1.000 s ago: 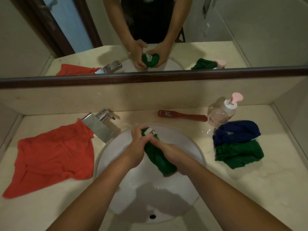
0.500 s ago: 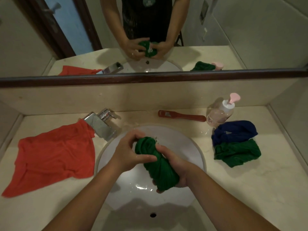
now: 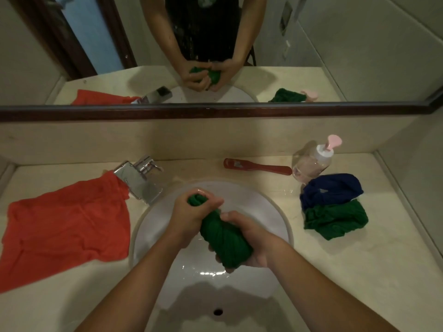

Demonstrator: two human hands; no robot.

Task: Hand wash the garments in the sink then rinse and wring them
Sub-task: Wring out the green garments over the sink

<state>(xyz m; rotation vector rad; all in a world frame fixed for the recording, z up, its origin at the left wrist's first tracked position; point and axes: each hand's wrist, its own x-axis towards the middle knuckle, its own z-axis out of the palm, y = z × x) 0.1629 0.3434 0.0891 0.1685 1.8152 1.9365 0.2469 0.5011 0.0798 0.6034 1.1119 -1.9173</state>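
Note:
A twisted dark green garment [image 3: 223, 238] hangs over the white sink basin [image 3: 268, 212], held between both hands. My left hand [image 3: 189, 219] grips its far end, with a knob of green cloth showing above the fist. My right hand [image 3: 249, 238] grips the thicker near end from the right side. Water glints in the bottom of the basin below the cloth.
A red-orange garment [image 3: 64, 231] lies spread on the counter at left, touching the chrome tap [image 3: 139, 180]. At right a blue garment [image 3: 330, 188] lies on another green garment [image 3: 335, 219], beside a soap pump bottle [image 3: 316, 159] and a red brush [image 3: 256, 167]. A mirror runs behind.
The hands have turned against each other, and the green garment is twisted tighter. My left fist has closed over its far end; the view has tilted slightly.

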